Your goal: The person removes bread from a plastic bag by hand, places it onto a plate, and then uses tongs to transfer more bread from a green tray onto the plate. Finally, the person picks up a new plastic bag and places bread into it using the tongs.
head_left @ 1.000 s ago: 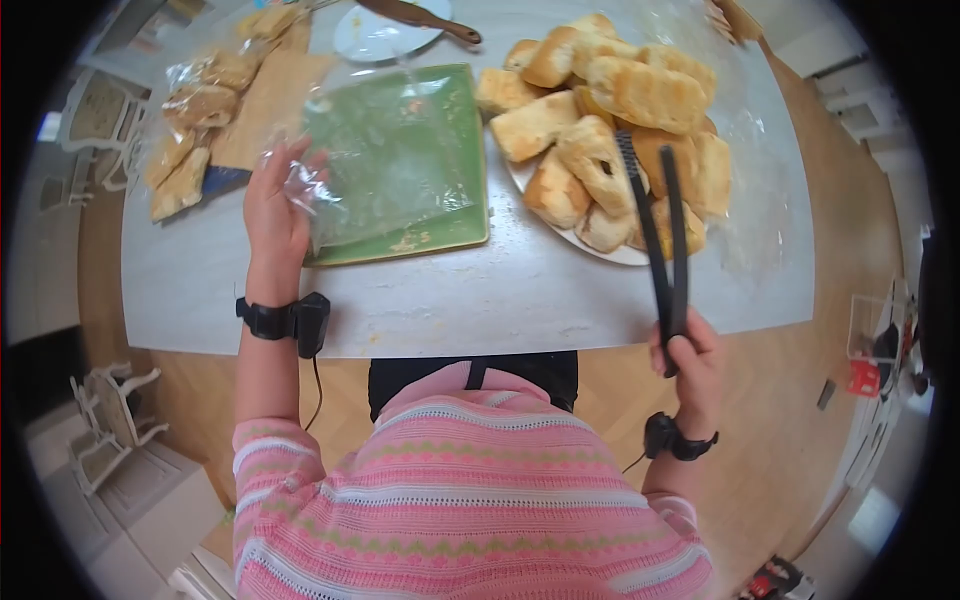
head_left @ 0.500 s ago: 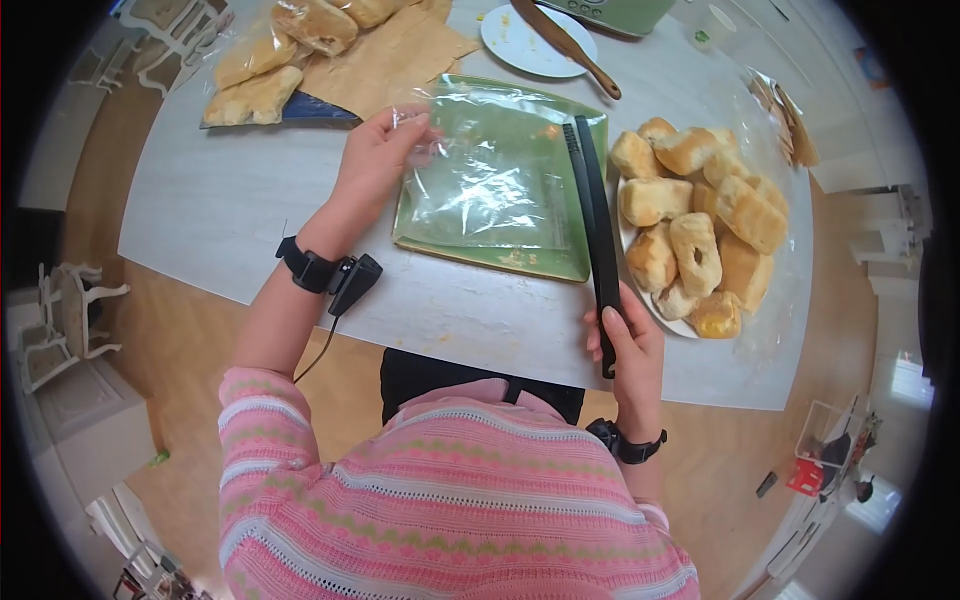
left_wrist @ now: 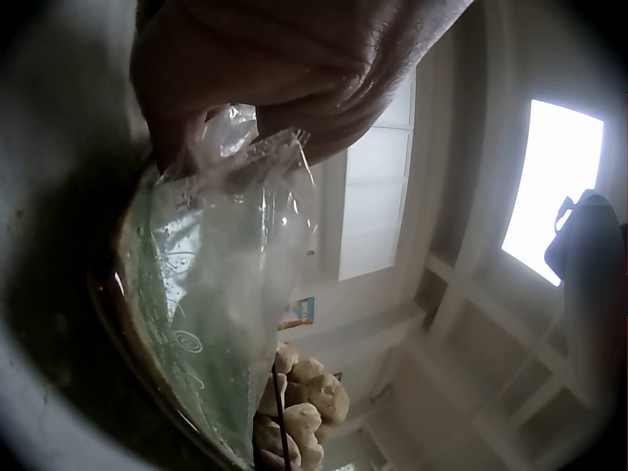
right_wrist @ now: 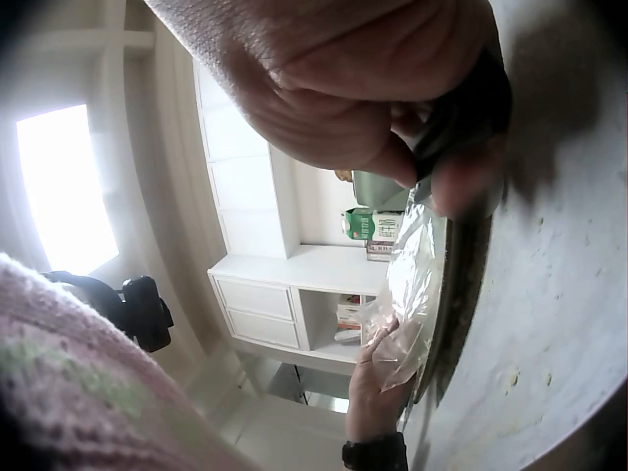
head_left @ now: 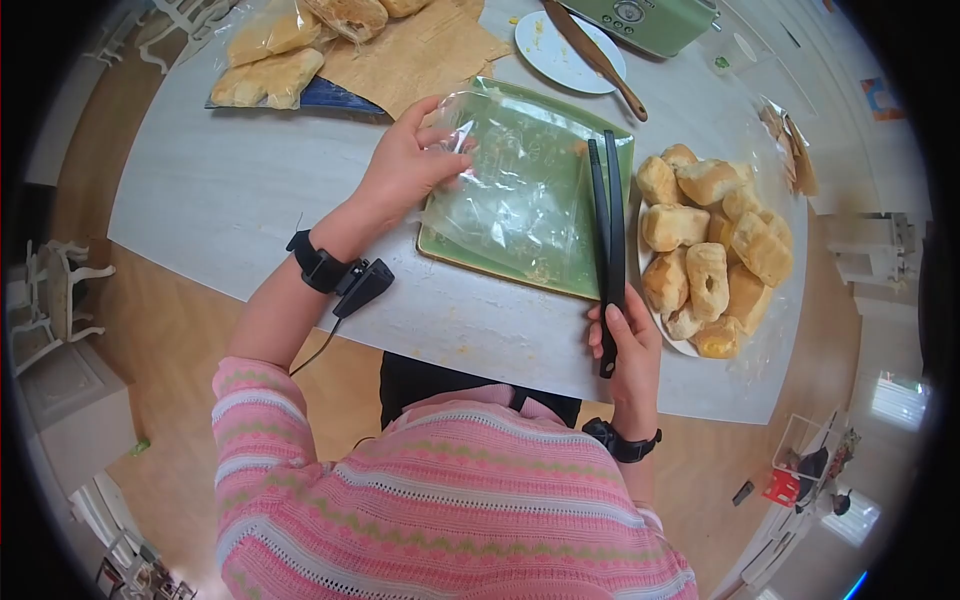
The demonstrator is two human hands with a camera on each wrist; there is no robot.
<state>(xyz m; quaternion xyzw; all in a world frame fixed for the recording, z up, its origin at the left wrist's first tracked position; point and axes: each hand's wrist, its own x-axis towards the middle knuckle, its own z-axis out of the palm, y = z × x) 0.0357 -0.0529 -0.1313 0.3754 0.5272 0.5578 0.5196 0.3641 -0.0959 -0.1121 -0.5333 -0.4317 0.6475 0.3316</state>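
My left hand [head_left: 408,170] holds a clear plastic bag [head_left: 520,185] at its left edge; in the left wrist view, the film of the bag [left_wrist: 235,235] bunches up at the fingers. The bag spreads over a square green plate [head_left: 490,262] with a brown rim. My right hand [head_left: 632,350] grips black tongs [head_left: 613,230] near the handle end, their tips slightly apart over the plate's right side. No bread shows between the tips. Right of the tongs, several bread rolls [head_left: 708,280] are piled on a white plate [head_left: 684,347].
Bagged bread [head_left: 270,75] lies at the back left beside brown paper [head_left: 420,60] and a dark blue item [head_left: 340,97]. A white plate [head_left: 540,60] with a brown wooden utensil [head_left: 590,55] sits behind the green plate, near a green toaster [head_left: 640,20]. The table's front edge is close to my body.
The tongs have moved left from the bread pile to the green plate's right side. Their tips came together, then parted slightly. The left hand still holds the bag; the head view has shifted.
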